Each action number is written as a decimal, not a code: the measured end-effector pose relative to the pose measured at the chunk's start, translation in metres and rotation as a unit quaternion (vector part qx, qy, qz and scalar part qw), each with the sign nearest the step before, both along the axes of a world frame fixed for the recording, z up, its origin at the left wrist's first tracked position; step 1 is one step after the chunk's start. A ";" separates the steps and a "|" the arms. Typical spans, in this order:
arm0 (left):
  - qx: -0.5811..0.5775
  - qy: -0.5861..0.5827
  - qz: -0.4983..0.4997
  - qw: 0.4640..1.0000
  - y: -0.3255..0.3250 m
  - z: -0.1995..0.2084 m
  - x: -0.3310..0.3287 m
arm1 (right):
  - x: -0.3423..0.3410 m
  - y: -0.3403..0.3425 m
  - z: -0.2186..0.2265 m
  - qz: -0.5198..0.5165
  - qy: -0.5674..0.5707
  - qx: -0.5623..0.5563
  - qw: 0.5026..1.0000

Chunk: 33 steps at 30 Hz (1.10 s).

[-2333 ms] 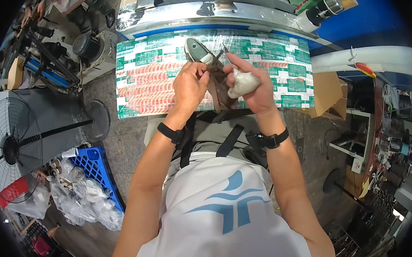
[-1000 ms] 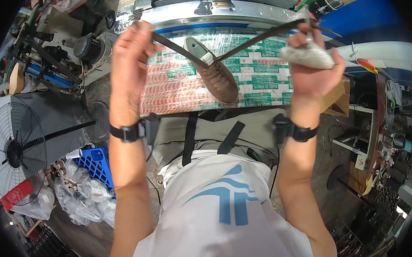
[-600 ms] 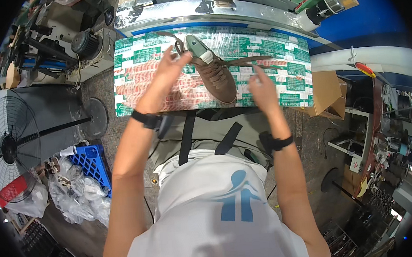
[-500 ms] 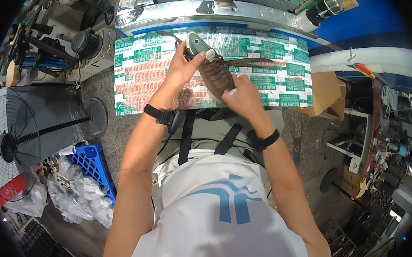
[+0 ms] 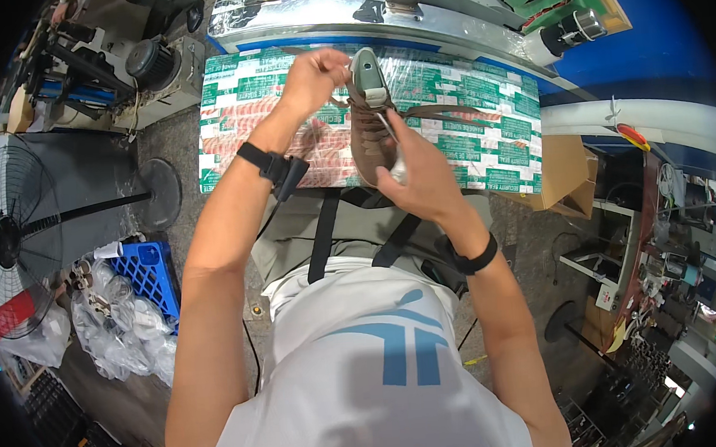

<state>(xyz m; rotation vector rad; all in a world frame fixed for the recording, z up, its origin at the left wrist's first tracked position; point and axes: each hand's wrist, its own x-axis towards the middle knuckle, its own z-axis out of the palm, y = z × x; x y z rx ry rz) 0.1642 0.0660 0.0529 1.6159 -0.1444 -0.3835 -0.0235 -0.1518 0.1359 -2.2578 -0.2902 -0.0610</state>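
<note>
A brown lace-up shoe (image 5: 366, 144) with a green insole lies on the covered work surface, its toe toward me and its opening at the far end. At the left of that opening, my left hand (image 5: 311, 81) pinches a brown shoelace (image 5: 338, 103). My right hand (image 5: 422, 169) is closed at the shoe's right side around a thin metal tool (image 5: 388, 127) with a pale handle; fingers partly hide it, so its exact kind cannot be told. The other end of the lace trails to the right across the surface.
Green-and-white printed tape covers the work surface (image 5: 485, 144). A metal machine edge (image 5: 444, 22) runs behind it. An open cardboard box (image 5: 566, 171) stands at right. To the left are a large fan (image 5: 10, 235) and a blue crate (image 5: 147, 275) beside plastic bags.
My left hand has let go of the shoe's collar and moved to the lace at its left. The shoe has turned more upright in view. My right hand has shifted along its right side.
</note>
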 end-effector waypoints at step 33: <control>0.350 -0.230 -0.160 0.894 -0.028 0.035 0.003 | -0.041 0.071 -0.017 0.196 0.121 0.058 0.971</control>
